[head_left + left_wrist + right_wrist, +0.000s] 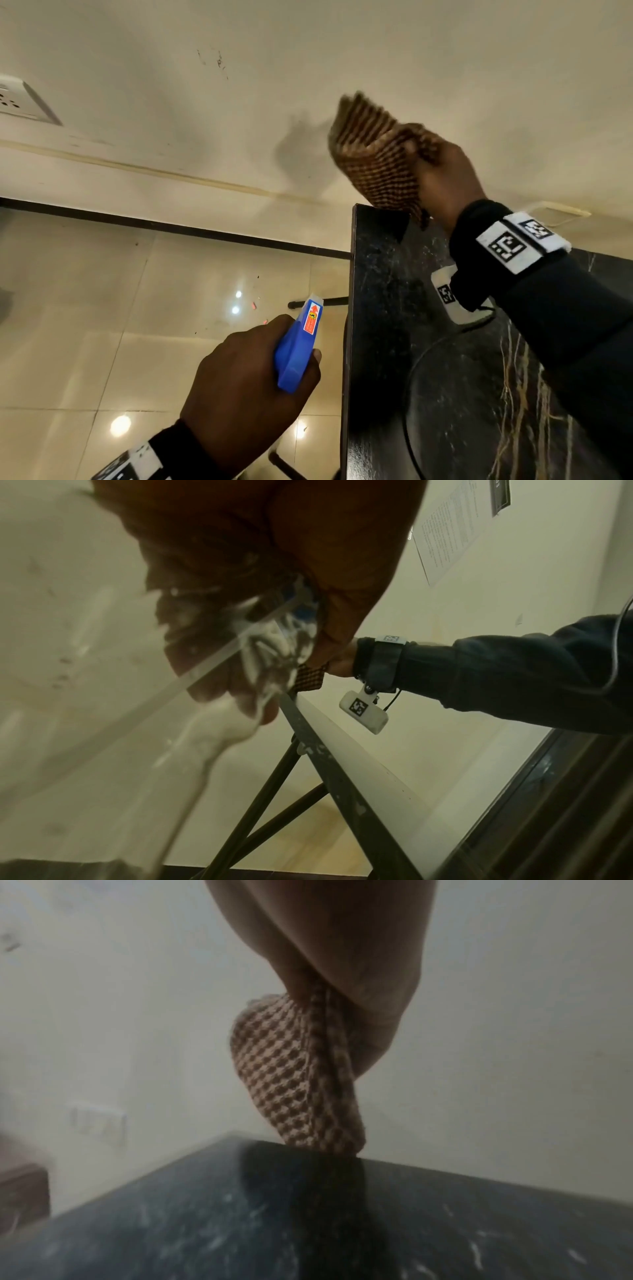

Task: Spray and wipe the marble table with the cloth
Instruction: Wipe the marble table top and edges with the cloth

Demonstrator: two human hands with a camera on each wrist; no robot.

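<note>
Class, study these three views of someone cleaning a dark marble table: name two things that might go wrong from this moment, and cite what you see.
1. The left hand holds the spray bottle off the table's edge, over the floor; spraying from there would likely wet the glossy tiles and miss the marble.
2. The right hand holds the cloth bunched, only its lower end near the far corner; wiping like that may cover little and leave streaks.

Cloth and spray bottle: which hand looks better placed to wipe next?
The right hand: it grips the checked cloth at the black marble table corner. The left hand holds the blue spray bottle beside it.
</note>
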